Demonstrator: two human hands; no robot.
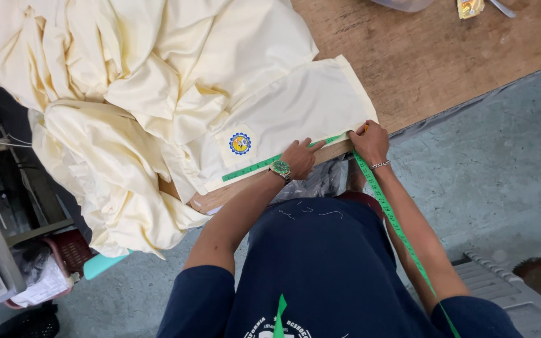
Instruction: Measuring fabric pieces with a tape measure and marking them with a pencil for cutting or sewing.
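1. One pale cream cotton garment (158,81) is lying heaped on the brown wooden worktable (446,56). One flat panel of it is reaching the table's near edge, and folds are hanging over the left edge.
2. One round blue-and-yellow embroidered badge (240,143) is showing on the flat panel, near the near edge.
3. One bright green flexible measuring tape (255,167) is lying straight along the panel's lower hem, then running down past the right forearm towards the shoulder.
4. The left hand (298,158) is resting on the tape, with the forefinger stretched out and pressing it flat and the other fingers curled under. One green-faced metal wristwatch (280,168) is sitting on this wrist.
5. The right hand (369,141) is at the panel's right corner, fingers bunched together and pinching a small orange marking tool against the tape. One thin silver bracelet (380,164) is circling this wrist.
6. Both hands are working just beside each other at the table's near edge. Bare wood is lying open to the right of the panel.
7. One small yellow wrapper (470,7) is lying at the far edge, well apart from the hands.
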